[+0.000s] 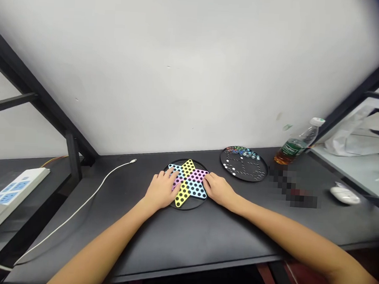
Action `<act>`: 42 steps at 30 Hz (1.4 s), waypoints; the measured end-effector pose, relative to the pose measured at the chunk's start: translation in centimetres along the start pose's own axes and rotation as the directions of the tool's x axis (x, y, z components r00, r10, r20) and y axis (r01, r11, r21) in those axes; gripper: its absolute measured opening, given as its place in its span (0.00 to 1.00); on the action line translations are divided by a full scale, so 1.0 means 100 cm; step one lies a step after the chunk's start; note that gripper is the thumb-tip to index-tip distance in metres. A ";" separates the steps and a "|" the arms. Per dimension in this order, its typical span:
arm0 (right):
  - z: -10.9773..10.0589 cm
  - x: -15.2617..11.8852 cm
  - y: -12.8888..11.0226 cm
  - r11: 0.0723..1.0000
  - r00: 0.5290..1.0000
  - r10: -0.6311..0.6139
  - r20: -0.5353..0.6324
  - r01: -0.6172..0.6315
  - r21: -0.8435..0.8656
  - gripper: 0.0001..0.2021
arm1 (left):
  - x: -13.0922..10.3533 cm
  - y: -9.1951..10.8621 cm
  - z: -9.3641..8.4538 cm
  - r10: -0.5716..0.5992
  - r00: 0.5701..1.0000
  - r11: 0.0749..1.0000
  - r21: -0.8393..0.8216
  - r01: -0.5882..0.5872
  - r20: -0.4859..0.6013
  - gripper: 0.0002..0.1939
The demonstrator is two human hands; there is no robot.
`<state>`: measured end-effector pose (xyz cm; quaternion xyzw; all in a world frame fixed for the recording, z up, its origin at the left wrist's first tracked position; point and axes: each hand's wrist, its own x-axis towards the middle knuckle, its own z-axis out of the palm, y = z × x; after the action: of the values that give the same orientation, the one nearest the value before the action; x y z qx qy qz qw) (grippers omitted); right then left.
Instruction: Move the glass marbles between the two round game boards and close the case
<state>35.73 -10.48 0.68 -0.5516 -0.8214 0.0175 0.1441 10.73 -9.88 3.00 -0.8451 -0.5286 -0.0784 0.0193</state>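
A star-shaped Chinese checkers board (pixel 187 184) in yellow, blue and pink, full of dark round holes, lies on a round black-rimmed base (pixel 190 207) on the dark table. My left hand (pixel 163 188) grips its left side, with the fingers curved over the blue and pink points and the thumb reaching across near the lower yellow point. At the right edge my right hand (pixel 218 188) holds the pink and blue points, its fingers bent and close together. The fingertips of the right hand are partly hidden.
Behind my right hand lies a round black tray (pixel 243 176) with coloured and white marbles. A bottle (pixel 293 146) with brown liquid stands at the back right, and a white mouse (pixel 345 193) lies farther right. A white cable (pixel 91 196) and a power strip (pixel 19 191) are on the left.
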 end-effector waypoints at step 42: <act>-0.008 -0.003 -0.019 0.988 0.981 0.156 0.116 -0.157 0.000 0.19 | -0.003 0.005 0.007 -0.008 0.997 0.997 0.082 0.014 -0.079 0.21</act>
<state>34.31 -11.59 1.70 -0.6119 -0.7823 0.0643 0.0971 11.15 -10.33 2.32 -0.8368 -0.5349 -0.0898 0.0743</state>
